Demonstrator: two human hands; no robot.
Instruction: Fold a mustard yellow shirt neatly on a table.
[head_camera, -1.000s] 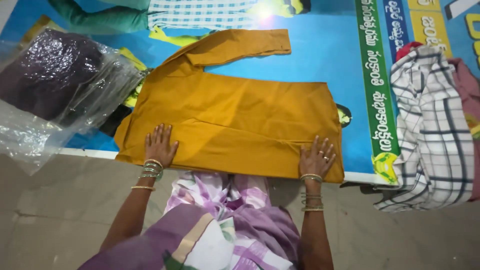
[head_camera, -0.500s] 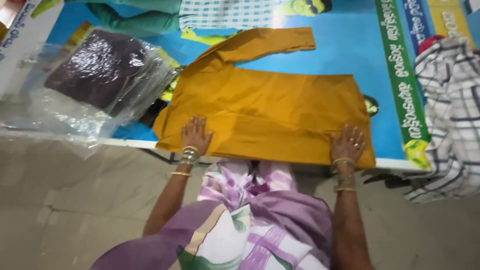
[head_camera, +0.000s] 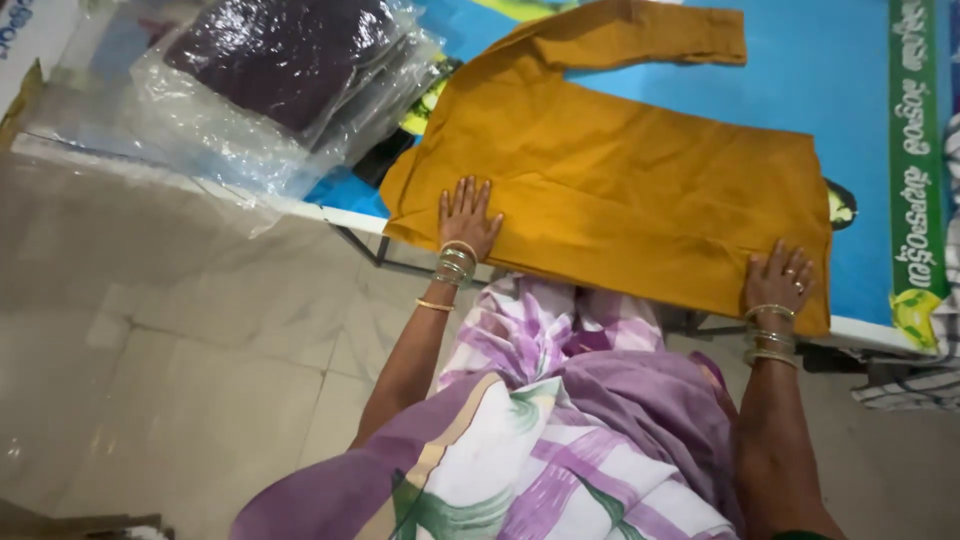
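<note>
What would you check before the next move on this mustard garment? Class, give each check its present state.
1. Both hands flat on the mustard garment: ok; the left hand and the right hand press its near edge.
2. Near edge folded over evenly: ok; a straight fold line runs between the hands.
3. Sleeve laid flat: ok, stretched out at the far side.
4. Garment fully on the blue table cover: not ok; its near edge hangs slightly past the table's edge.
5. Plastic-wrapped dark clothes clear of the garment: cannot tell; they lie close at its left corner.
</note>
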